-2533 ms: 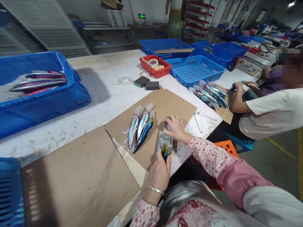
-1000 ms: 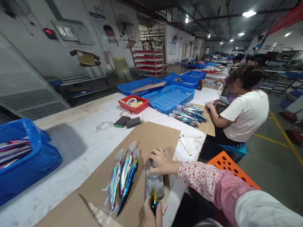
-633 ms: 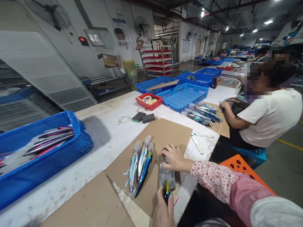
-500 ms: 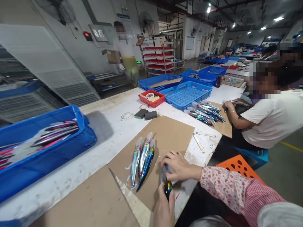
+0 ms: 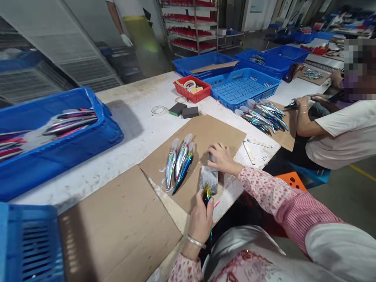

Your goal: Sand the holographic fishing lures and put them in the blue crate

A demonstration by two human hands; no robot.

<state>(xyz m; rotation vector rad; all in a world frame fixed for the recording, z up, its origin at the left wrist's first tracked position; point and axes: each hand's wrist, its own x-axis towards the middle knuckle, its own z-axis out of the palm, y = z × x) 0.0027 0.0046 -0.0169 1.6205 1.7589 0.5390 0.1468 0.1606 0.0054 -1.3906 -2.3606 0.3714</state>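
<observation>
Near the front edge of the table, my left hand (image 5: 200,219) grips a fishing lure (image 5: 207,192) with a yellow and dark shiny body. Just beyond it my right hand (image 5: 222,158) has its fingers curled over a small grey thing, partly hidden, that I cannot make out. Between the hands a grey sheet (image 5: 209,179) lies on the brown cardboard (image 5: 205,131). To the left of my hands three shiny lures rest side by side on that cardboard, the nearest one blue (image 5: 184,171).
A blue bin of lures (image 5: 110,135) stands at the left, a blue basket (image 5: 32,243) at the lower left. Farther back are dark blocks (image 5: 190,112), a red tray (image 5: 192,94) and a blue crate (image 5: 245,88). Another person (image 5: 346,133) works at the right.
The view has tilted down. My right hand has moved away from the lure, uncovering the grey sheet. My left hand still holds the lure.
</observation>
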